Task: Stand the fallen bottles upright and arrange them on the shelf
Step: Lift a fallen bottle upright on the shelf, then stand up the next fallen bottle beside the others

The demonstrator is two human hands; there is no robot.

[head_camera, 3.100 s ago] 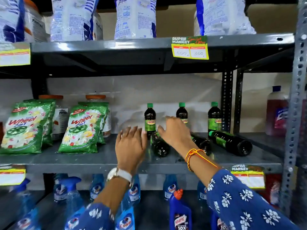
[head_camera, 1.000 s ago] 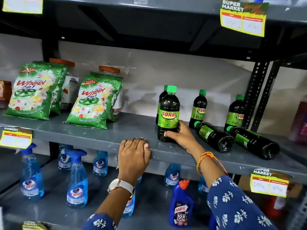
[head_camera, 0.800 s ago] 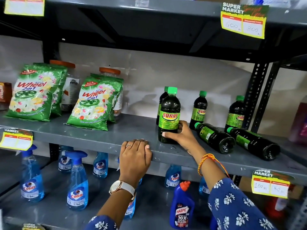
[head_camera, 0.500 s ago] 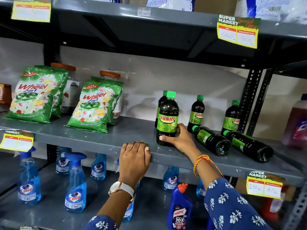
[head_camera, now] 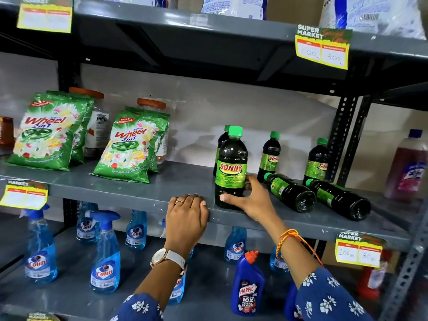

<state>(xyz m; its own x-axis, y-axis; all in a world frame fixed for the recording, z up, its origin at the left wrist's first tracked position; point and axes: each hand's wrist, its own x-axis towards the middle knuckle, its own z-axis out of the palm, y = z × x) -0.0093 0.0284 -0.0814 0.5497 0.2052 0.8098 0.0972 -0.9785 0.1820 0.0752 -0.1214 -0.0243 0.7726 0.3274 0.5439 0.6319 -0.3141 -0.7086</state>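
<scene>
A dark Sunny bottle (head_camera: pixel 231 167) with a green cap stands upright near the front edge of the grey middle shelf (head_camera: pixel 129 193). My right hand (head_camera: pixel 250 200) wraps its base, thumb in front. Close behind it stands another bottle (head_camera: pixel 221 141), mostly hidden. Two more upright bottles stand at the back, one (head_camera: pixel 270 155) in the middle and one (head_camera: pixel 317 161) at the right. Two fallen bottles lie on their sides, bases toward me: one (head_camera: pixel 290 193) just right of my hand, the other (head_camera: pixel 340 199) further right. My left hand (head_camera: pixel 186 216) rests palm down on the shelf's front edge, holding nothing.
Green Wheel detergent packs (head_camera: pixel 132 147) and jars stand at the shelf's left. Blue Colin spray bottles (head_camera: pixel 105 258) and a Harpic bottle (head_camera: pixel 247 286) fill the shelf below. A perforated upright post (head_camera: pixel 342 135) bounds the right; a pink bottle (head_camera: pixel 410 167) stands beyond. Price tags (head_camera: pixel 323 49) hang from the edges.
Three seconds ago three bottles lay fallen and both hands reached in. One bottle now stands upright at the front in my right hand. My left hand stays on the shelf edge.
</scene>
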